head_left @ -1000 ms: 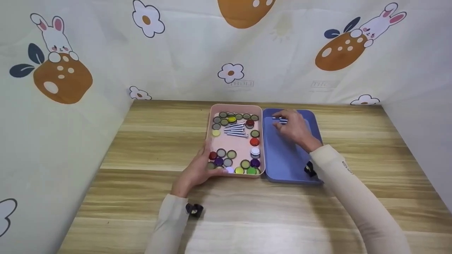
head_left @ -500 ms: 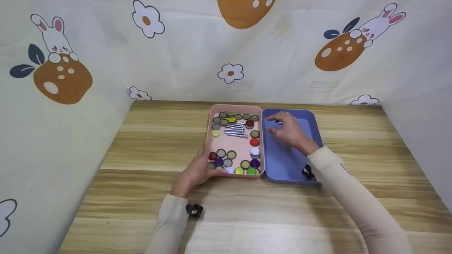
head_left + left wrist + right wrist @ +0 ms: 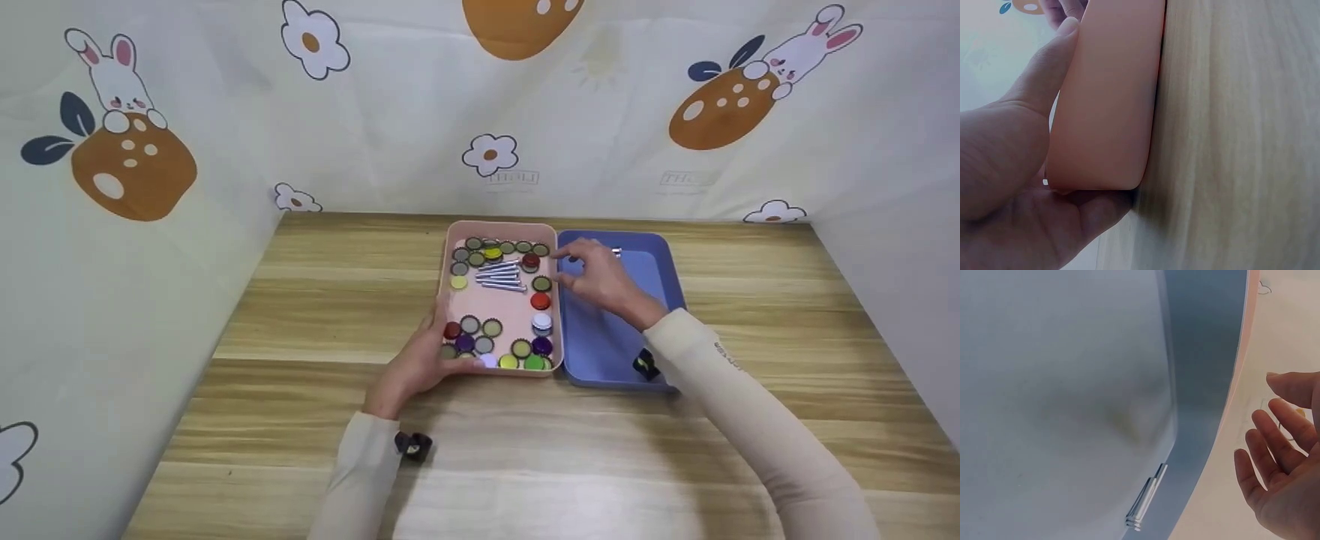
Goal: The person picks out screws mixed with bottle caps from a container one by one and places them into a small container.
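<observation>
A pink tray (image 3: 495, 309) holds several bottle caps (image 3: 541, 301) and a loose row of silver nails (image 3: 501, 276). My left hand (image 3: 417, 361) grips its near left corner, the thumb along the front wall and the fingers at the left side, partly hidden. Over the left rim of the blue tray (image 3: 604, 352) hovers my right hand (image 3: 604, 279), fingers apart and relaxed, holding nothing. A few more silver nails (image 3: 1145, 498) lie together at the far end of the blue tray, mostly hidden by the right hand in the head view.
Both trays stand side by side on a wood-grain table (image 3: 315, 300), their long sides touching or nearly so. Behind them hangs a pale printed cloth (image 3: 405, 97), which also covers the left and right sides.
My right hand has let go of the silver nails at the far end of the blue tray and moved left toward the pink tray. The left hand stays still.
</observation>
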### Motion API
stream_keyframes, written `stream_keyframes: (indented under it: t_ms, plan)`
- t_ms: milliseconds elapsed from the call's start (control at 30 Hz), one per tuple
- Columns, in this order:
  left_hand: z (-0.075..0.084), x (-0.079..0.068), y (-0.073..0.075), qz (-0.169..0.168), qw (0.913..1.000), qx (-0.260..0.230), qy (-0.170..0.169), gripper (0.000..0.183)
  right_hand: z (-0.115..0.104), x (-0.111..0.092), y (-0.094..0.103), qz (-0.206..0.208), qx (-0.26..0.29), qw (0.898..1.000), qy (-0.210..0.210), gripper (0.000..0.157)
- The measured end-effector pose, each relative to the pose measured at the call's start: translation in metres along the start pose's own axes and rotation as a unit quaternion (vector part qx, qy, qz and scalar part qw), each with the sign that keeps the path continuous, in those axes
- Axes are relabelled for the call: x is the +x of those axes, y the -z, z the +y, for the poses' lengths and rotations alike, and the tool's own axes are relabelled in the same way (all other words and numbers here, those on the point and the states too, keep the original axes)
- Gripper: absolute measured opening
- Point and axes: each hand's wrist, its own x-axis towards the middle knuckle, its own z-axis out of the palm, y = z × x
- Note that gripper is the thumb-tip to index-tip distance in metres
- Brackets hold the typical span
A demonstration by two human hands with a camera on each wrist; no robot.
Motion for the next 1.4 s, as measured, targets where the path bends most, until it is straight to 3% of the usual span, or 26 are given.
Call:
stream_keyframes:
  t_ms: [200,467,967,1400]
  plan:
    - [0.001,0.000,0.001,-0.001,1.0000,0.003,0.004,0.125,-0.006,0.001,-0.003,-0.023,0.010,1.000,-0.011,0.037]
    - [0.001,0.000,0.002,-0.003,0.9999,0.011,-0.006,0.125,-0.010,0.003,-0.011,-0.019,0.020,0.999,0.046,0.035]
    - [0.001,0.000,0.001,-0.001,1.0000,0.008,-0.006,0.125,-0.028,0.009,-0.025,-0.043,0.019,0.999,0.004,0.034]
    - [-0.001,0.001,0.001,0.001,0.9998,-0.005,-0.021,0.125,-0.037,0.007,-0.030,-0.046,-0.003,0.999,-0.002,0.037]
